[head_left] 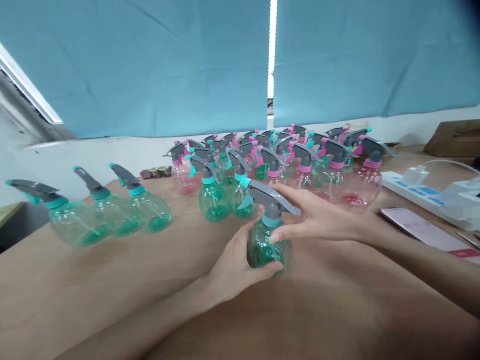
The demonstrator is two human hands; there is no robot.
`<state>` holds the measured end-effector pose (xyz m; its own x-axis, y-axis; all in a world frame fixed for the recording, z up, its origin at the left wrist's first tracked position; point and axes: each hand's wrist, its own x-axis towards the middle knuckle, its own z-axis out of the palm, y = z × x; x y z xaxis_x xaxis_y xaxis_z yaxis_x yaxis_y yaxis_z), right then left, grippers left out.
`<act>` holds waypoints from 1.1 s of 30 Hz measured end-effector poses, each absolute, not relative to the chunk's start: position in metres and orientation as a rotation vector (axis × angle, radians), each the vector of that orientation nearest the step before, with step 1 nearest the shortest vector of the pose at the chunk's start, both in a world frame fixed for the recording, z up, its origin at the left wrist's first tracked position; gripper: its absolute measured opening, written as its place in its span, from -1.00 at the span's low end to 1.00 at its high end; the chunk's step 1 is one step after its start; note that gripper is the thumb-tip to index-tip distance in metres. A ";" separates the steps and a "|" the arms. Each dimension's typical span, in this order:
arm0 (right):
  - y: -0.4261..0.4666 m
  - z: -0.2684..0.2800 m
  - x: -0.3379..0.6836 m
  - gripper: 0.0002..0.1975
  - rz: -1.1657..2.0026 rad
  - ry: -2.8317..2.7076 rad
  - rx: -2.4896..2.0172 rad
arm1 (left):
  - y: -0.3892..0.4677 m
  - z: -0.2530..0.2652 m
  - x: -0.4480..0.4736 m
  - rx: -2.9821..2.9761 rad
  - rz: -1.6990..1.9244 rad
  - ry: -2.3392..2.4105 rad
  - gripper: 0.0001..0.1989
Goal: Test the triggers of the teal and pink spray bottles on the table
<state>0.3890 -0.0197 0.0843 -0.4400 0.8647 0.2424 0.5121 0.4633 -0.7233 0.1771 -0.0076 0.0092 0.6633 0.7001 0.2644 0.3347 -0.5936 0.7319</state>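
Note:
A green see-through spray bottle [267, 245] with a grey and teal trigger head stands upright in front of me, between both hands. My left hand [236, 260] is wrapped round the lower body, its thumb across the front. Higher up, my right hand [303, 215] grips the neck, with the thumb just below the teal collar and the other fingers hidden behind the head. The nozzle points left. Right behind it stand two more green spray bottles [213, 200], close together.
Several green and pink spray bottles [305, 172] crowd the back of the wooden table [180, 270]. Three green bottles [150, 207] stand in a row at the left. On the right lie a phone [423, 227], a white power strip [416, 192] with chargers, and a cardboard box [452, 140].

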 end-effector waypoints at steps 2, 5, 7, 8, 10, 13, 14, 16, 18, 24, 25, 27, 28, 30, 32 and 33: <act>-0.018 0.075 0.391 -0.42 0.829 -2.039 -1.106 | -0.004 0.010 0.187 2.243 0.681 0.728 -0.21; -0.016 0.069 0.389 -0.53 0.889 -1.872 -0.993 | 0.002 0.012 0.201 2.296 0.629 0.662 -0.14; -0.016 0.068 0.385 -0.62 0.892 -1.791 -0.947 | 0.006 0.013 0.208 2.314 0.598 0.610 -0.13; -0.015 0.069 0.384 -0.67 0.900 -1.767 -0.944 | 0.009 0.013 0.210 2.313 0.581 0.582 -0.14; -0.013 0.069 0.382 -0.73 0.916 -1.736 -0.951 | 0.014 0.013 0.212 2.305 0.557 0.545 -0.17; -0.008 0.068 0.380 -0.79 0.908 -1.716 -0.965 | 0.020 0.008 0.209 2.336 0.571 0.590 -0.18; -0.005 0.066 0.380 -0.80 0.903 -1.707 -0.956 | 0.021 0.006 0.206 2.369 0.580 0.630 -0.17; 0.001 0.061 0.380 -0.82 0.903 -1.682 -0.947 | 0.024 0.001 0.198 2.461 0.565 0.724 -0.15; 0.006 0.056 0.382 -0.86 0.886 -1.662 -0.945 | 0.026 -0.002 0.187 2.561 0.489 0.789 -0.17; 0.010 0.051 0.387 -0.88 0.747 -1.719 -1.047 | 0.027 -0.006 0.165 2.698 0.322 0.923 -0.36; 0.009 0.052 0.387 -0.87 0.727 -1.724 -1.064 | 0.027 -0.007 0.164 2.714 0.311 0.922 -0.36; 0.008 0.054 0.386 -0.84 0.678 -1.720 -1.092 | 0.026 -0.008 0.163 2.744 0.300 0.913 -0.37; 0.008 0.054 0.385 -0.82 0.644 -1.716 -1.107 | 0.026 -0.008 0.164 2.756 0.297 0.909 -0.38; 0.007 0.055 0.385 -0.76 0.571 -1.707 -1.125 | 0.024 -0.009 0.164 2.772 0.287 0.908 -0.39; 0.006 0.054 0.387 -0.73 0.549 -1.717 -1.138 | 0.023 -0.009 0.165 2.781 0.275 0.912 -0.42; 0.005 0.054 0.388 -0.72 0.549 -1.723 -1.154 | 0.022 -0.010 0.165 2.785 0.271 0.913 -0.44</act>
